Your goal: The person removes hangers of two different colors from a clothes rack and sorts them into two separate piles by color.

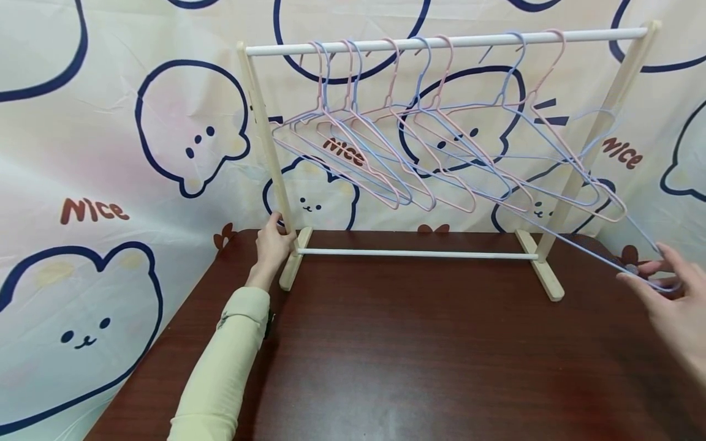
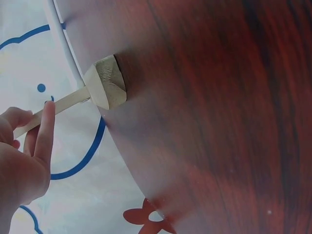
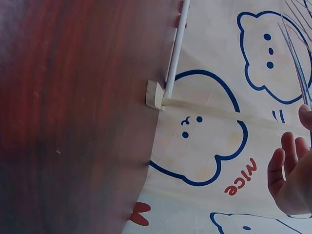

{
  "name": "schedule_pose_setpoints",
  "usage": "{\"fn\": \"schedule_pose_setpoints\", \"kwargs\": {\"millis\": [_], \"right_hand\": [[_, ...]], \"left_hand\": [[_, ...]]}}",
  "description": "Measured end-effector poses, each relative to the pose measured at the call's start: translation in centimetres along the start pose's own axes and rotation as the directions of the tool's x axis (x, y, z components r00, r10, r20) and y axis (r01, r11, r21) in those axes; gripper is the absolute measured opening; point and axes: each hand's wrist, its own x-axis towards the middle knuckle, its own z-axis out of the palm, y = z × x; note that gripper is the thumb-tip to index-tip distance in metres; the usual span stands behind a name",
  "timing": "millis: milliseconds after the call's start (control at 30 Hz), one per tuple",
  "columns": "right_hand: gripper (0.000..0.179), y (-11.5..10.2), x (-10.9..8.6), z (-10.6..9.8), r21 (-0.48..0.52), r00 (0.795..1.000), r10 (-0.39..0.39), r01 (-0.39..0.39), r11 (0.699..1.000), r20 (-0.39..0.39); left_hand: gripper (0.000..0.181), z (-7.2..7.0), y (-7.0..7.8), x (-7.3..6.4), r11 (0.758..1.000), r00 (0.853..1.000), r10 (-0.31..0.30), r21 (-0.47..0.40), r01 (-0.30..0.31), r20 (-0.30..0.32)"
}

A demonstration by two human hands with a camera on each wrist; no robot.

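A wooden garment rack with a white top rail stands on the table. Near the foot of its left post, my left hand grips the wood; the left wrist view shows that hand with fingers about the post. At the far right, my right hand pinches a blue clothes hanger by one end. The held hanger's hook appears beside the right post, below the rail. In the right wrist view, that hand is partly cut off at the edge.
Several pink hangers and blue hangers hang from the rail, overlapping. A lower white bar joins the rack's feet. The dark wooden table meets a backdrop printed with cartoon bears.
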Motion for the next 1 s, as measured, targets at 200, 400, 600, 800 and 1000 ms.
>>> {"fn": "schedule_pose_setpoints", "kwargs": {"millis": [200, 400, 600, 800, 1000], "right_hand": [[0.054, -0.1, -1.3, 0.2, 0.055, 0.999, -0.015, 0.012, 0.998, 0.044], [0.051, 0.2, -2.5, -0.2, 0.045, 0.991, -0.026, 0.020, 0.999, 0.134], [0.062, 0.4, -3.7, -0.5, 0.009, 0.964, -0.045, 0.044, 0.999, 0.263], [0.068, 0.3, -4.9, -0.6, -0.041, 0.922, -0.020, 0.039, 0.998, 0.387], [0.062, -0.1, -5.8, -0.1, 0.004, 0.885, -0.059, 0.064, 0.998, 0.461]], "left_hand": [[0.029, 0.1, -0.1, 0.0, 1.000, 1.000, -0.001, 0.013, 0.001, -0.014], [0.029, 0.2, 0.0, 0.1, 1.000, 1.000, 0.004, 0.014, -0.004, -0.009], [0.028, 0.2, 0.0, 0.1, 1.000, 1.000, -0.003, 0.007, 0.003, -0.008], [0.029, 0.2, 0.1, 0.0, 1.000, 1.000, -0.002, 0.008, 0.002, -0.011], [0.029, 0.3, 0.2, 0.0, 1.000, 1.000, -0.014, 0.008, 0.014, -0.015]]}}
